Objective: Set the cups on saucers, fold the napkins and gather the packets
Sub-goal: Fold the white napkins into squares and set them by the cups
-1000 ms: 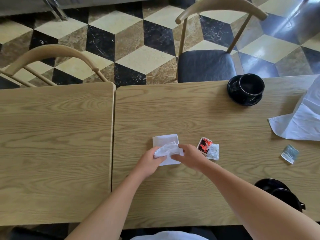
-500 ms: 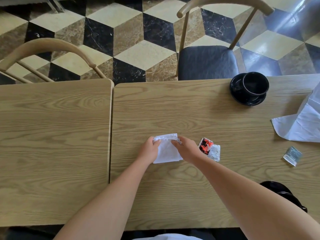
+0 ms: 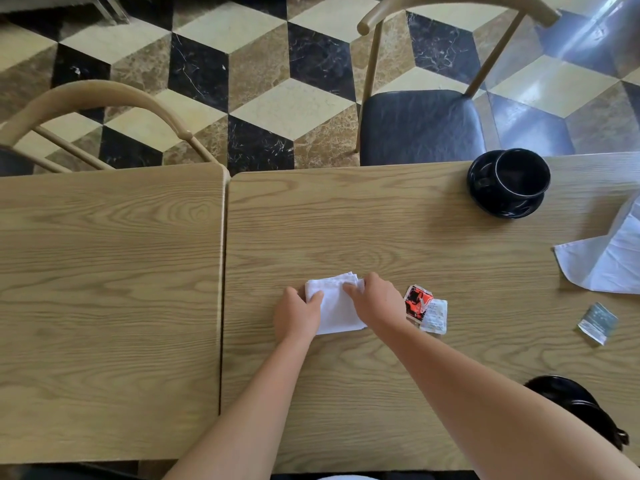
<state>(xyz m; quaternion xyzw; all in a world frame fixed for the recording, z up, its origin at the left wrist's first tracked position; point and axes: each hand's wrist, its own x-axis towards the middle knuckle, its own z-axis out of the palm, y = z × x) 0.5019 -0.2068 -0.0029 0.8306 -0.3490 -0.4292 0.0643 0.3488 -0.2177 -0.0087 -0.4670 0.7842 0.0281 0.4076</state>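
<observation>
A small folded white napkin (image 3: 337, 306) lies flat on the right-hand wooden table (image 3: 381, 237). My left hand (image 3: 297, 315) rests on its left edge and my right hand (image 3: 375, 301) presses its right side, fingers laid over the cloth. Just right of my right hand lie a red-and-black packet (image 3: 417, 301) and a white packet (image 3: 434, 315), touching each other. A grey-green packet (image 3: 597, 322) lies further right. A black cup (image 3: 523, 173) stands on a black saucer (image 3: 485, 195) at the far edge. A second black cup and saucer (image 3: 575, 407) sit near the front right, partly behind my right arm.
An unfolded white napkin (image 3: 609, 261) lies at the right edge. A second wooden table (image 3: 104, 289) butts against the left. Two chairs stand beyond the tables, one with a dark seat (image 3: 419, 126), one with a curved wooden back (image 3: 93, 98).
The raised, bunched flap of the napkin has been folded down and flattened. Both hands have moved from holding it up to pressing it onto the table.
</observation>
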